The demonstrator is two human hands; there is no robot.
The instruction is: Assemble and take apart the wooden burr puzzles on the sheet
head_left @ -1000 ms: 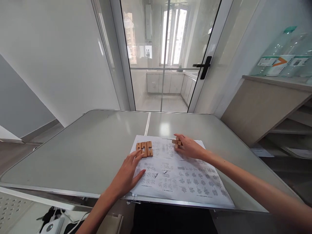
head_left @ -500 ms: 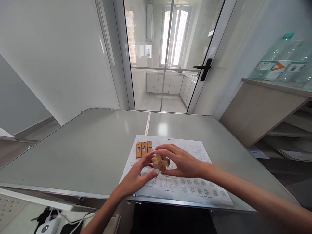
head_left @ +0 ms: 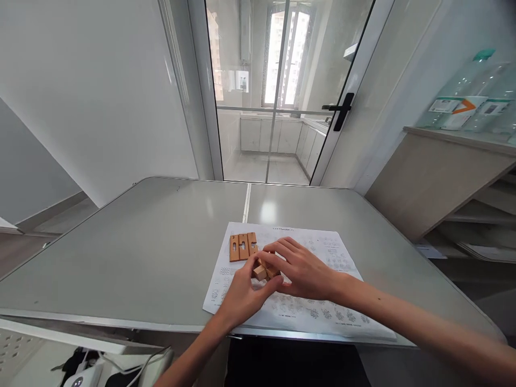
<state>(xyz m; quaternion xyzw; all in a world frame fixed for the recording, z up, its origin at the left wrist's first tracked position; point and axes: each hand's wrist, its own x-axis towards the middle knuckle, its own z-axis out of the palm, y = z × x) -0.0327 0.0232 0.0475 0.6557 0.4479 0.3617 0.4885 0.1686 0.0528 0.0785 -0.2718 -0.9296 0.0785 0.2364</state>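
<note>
One wooden block (head_left: 264, 270), a small knot of interlocked short bars, was held between both hands over the middle of a printed sheet (head_left: 322, 317). The sheet lay near the front edge of the desk (head_left: 141, 242), a little right of its centre seam.

The left hand (head_left: 242, 293) was closed on the block from the near-left side, thumb and forefinger pinched against it. The right hand (head_left: 304, 271) was closed on it from the right and above, fingers curled over the top so that most of the block was hidden. Only pale bar ends on the near-left side were seen.

No single long axis could be made out. Whether the block rested on the sheet or was lifted just clear could not be told. Both hands were in contact with it, so neither was nearer.

Just beyond the left fingertips, toward the far-left corner of the sheet, three flat slotted wooden pieces (head_left: 243, 246) were laid side by side, touching, with their long sides running away from the person. They were only just apart from the block. Nothing stood between the hands and those pieces.

Noted around:
- a glass door (head_left: 278, 107) with a black handle (head_left: 341, 110) beyond the far edge of the desk
- a shelf unit (head_left: 435, 183) off the right edge, with plastic bottles (head_left: 463, 102) on top
- cables (head_left: 137, 359) below the front-left corner
</note>
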